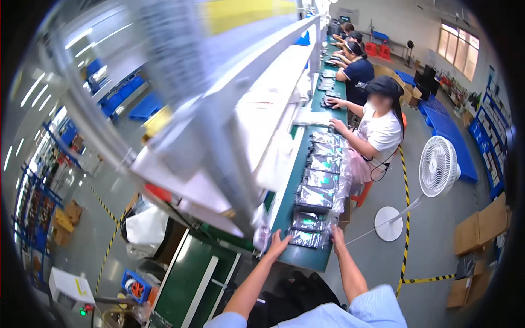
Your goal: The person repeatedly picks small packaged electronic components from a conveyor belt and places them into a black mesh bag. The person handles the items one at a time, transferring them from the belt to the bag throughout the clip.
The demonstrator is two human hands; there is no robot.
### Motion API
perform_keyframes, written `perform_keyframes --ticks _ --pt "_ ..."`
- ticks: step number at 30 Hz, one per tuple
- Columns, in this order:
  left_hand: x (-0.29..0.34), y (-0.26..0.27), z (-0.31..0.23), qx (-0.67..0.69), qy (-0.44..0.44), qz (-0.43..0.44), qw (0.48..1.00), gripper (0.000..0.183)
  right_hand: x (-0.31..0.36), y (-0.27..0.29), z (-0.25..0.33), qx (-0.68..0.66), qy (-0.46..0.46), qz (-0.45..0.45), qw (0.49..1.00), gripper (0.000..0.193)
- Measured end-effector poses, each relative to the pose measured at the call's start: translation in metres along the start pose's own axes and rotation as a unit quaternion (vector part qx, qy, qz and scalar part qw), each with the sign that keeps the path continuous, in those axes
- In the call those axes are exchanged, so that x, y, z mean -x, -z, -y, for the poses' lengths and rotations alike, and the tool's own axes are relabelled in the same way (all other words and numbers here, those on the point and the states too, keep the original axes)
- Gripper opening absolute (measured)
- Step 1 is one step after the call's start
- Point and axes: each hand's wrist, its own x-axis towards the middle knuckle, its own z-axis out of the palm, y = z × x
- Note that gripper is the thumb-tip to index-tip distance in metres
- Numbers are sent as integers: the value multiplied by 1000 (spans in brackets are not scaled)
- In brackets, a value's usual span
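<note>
Rows of dark flat devices in clear shiny plastic bags lie along the near end of a green workbench. My left hand is at the left end of the nearest bagged device, fingers and thumb against its edge. On the opposite end, my right hand grips the edge of the same bag. Small green glints show through the plastic. The undersides of my fingers are hidden.
A metal frame with shelves rises along the bench's left side. A co-worker in a white shirt sits at the right side, with other people farther along. A white standing fan, a green conveyor and cardboard boxes stand around.
</note>
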Motion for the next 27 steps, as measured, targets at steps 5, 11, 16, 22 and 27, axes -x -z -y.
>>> perform_keyframes --ticks 5,11,16,22,27 --pt "-85 -48 -15 -196 136 71 969 109 -4 -1 -3 61 -35 -13 997 56" --pt "-65 -59 9 -108 194 92 971 105 38 -30 -29 76 0 -32 997 59" --pt "-49 -50 48 12 215 137 967 80 45 -23 -34 89 -49 66 993 58" --pt "-1 -39 3 236 225 195 925 49 85 5 -19 -91 -139 143 976 46" --pt "-29 -56 -44 25 -3 42 999 73 56 -1 25 -40 70 29 996 32"
